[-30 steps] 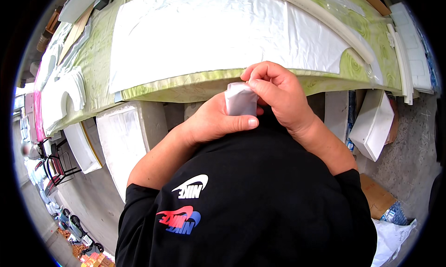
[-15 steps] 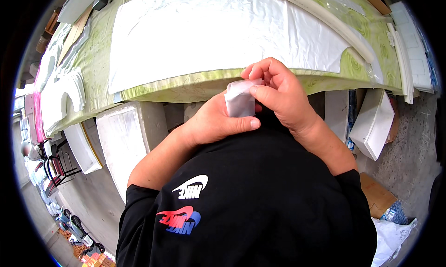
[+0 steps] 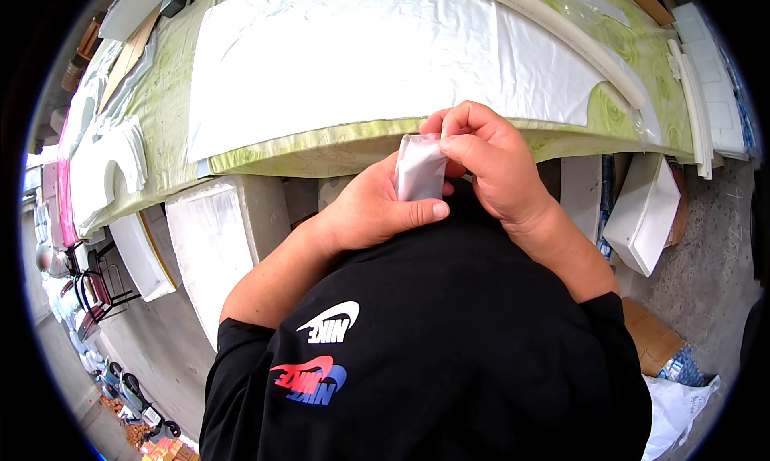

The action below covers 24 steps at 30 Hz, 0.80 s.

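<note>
A small whitish, semi-clear plastic bag (image 3: 420, 176) stands tilted between my hands, just in front of the table's near edge. My left hand (image 3: 377, 198) cradles it from the left, thumb along the lower end and fingers behind it. At the bag's upper right corner, my right hand (image 3: 493, 160) pinches the edge between thumb and forefinger, its other fingers curled. Something pale seems to lie inside the bag, but I cannot make out what. The left fingers are mostly hidden behind the bag.
A white sheet (image 3: 337, 60) covers much of the table with its green patterned cloth (image 3: 281, 152). A long cream foam tube (image 3: 561, 36) lies at the right. White foam pieces (image 3: 112, 160) sit at the left. Below stand white boxes (image 3: 210, 236) and a brown carton (image 3: 654, 337).
The right thumb and forefinger have shifted slightly at the bag's top corner. The bag's upper edge now looks straighter and more pulled up.
</note>
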Each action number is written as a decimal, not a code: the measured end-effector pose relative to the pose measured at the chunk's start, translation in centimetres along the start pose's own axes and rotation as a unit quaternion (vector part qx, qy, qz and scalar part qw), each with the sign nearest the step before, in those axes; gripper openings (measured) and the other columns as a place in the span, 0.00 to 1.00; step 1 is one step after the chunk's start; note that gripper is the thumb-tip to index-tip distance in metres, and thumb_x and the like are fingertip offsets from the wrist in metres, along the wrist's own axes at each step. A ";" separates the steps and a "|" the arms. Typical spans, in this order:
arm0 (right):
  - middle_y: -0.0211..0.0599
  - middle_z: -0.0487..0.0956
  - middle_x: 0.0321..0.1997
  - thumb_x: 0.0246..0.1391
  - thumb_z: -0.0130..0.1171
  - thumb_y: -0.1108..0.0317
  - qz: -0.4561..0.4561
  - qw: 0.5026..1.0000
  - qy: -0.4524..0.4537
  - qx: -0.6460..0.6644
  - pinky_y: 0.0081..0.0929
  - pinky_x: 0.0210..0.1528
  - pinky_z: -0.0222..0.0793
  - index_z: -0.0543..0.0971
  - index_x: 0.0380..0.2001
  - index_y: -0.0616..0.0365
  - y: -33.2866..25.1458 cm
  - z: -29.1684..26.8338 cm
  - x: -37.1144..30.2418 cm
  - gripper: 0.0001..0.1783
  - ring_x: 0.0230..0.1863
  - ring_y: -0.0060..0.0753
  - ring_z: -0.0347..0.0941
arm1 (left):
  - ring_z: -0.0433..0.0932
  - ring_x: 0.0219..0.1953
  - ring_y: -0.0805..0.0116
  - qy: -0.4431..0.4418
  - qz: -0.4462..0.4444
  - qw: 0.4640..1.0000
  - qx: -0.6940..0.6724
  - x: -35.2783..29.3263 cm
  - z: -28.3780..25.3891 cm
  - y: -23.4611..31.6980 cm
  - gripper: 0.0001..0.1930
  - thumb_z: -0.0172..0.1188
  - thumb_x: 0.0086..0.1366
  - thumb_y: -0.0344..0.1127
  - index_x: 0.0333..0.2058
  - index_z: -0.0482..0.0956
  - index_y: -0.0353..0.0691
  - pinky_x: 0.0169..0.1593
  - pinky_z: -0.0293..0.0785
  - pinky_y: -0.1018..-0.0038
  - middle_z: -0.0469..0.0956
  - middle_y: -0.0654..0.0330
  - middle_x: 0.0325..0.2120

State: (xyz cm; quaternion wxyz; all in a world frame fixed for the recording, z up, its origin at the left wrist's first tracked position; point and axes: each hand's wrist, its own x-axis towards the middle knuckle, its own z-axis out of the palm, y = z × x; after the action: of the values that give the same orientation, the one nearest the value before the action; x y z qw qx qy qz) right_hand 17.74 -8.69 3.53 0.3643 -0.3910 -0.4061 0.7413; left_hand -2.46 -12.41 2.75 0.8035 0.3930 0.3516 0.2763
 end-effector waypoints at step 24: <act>0.24 0.74 0.30 0.59 0.59 0.75 -0.129 0.981 0.090 -0.112 0.19 0.33 0.69 0.74 0.34 0.60 1.4 0.6 0.9 0.03 0.30 0.15 0.68 | 0.79 0.55 0.67 0.017 0.049 0.993 -0.109 0.2 -0.9 -1.6 0.26 0.61 0.74 0.36 0.66 0.66 0.35 0.58 0.77 0.68 0.77 0.56 0.55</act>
State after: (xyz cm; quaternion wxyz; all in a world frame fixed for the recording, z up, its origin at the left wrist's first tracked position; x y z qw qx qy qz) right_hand 16.51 -8.66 2.29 0.4457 -0.4390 -0.4989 0.5998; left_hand -2.83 -12.74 0.97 0.8206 0.3151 0.3136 0.3590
